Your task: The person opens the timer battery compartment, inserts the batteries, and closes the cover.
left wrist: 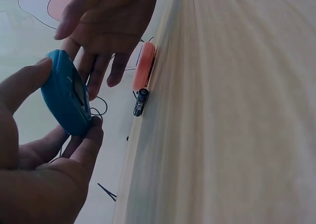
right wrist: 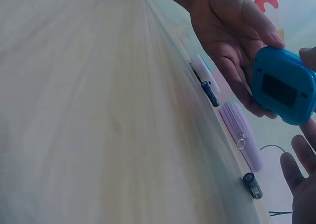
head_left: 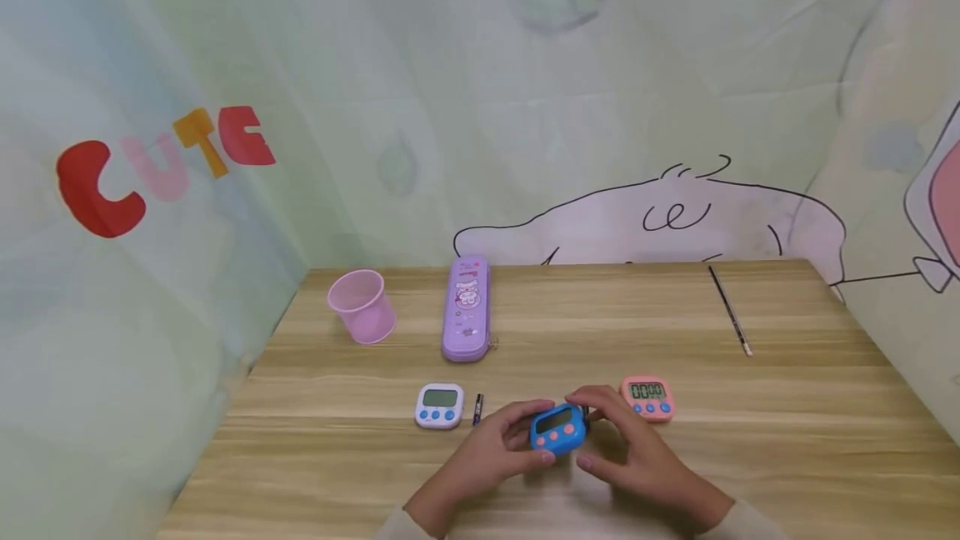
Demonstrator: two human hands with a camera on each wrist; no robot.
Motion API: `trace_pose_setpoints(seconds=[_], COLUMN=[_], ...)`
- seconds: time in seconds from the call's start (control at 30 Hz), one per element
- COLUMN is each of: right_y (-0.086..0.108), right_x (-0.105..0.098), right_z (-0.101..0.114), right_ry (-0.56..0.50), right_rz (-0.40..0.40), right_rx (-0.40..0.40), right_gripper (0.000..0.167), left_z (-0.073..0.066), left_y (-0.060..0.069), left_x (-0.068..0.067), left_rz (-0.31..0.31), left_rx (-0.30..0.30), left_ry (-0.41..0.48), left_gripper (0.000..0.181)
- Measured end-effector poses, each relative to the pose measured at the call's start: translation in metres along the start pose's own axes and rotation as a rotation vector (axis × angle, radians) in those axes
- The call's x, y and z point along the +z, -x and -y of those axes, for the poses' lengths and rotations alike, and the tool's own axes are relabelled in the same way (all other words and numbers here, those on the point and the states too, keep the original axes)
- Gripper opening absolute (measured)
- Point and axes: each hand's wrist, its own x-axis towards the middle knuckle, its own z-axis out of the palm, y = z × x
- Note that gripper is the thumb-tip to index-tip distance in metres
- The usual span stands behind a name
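Observation:
A blue digital timer with pink buttons and a dark display is in my left hand, raised above the table. In the left wrist view, the left thumb and fingers grip opposite edges of the timer. My right hand is at its right side with fingers spread; whether a fingertip touches it cannot be told. The right wrist view shows a dark rectangle on the timer's face. A small battery lies by the pink timer, partly hidden behind the blue one in the head view.
Left of my hands lie a white timer and another small battery. Farther back are a pink cup, a purple pencil case and, at right, a dark pencil. A printed curtain surrounds the wooden table.

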Motion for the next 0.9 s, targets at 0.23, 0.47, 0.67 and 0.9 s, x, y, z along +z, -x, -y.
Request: trace_pose_setpoints(seconds=[0.23,0.47,0.67,0.9], right_y=[0.006,0.02,0.018,0.019], right_x=[0.008,0.016,0.015,0.014], right_z=[-0.011,-0.039,-0.037,-0.035], right_ry=[-0.015,0.006,-0.007,-0.017], right_rz=[-0.014,-0.004,0.021,-0.002], right_rx=[0.075,0.116,0.176,0.208], right_gripper=[0.059,0.05,0.037,0.035], left_z=[-0.001,0.0,0.005,0.009], left_y=[0.001,0.002,0.0,-0.001], left_x=[0.001,-0.002,-0.009,-0.018], left_rz=[-0.008,0.015,0.07,0.107], left_rx=[0.001,-0.048,-0.049,-0.046], left_ry=[0.003,0.051,0.028,0.061], left_gripper=[0.055,0.052,0.048,0.05])
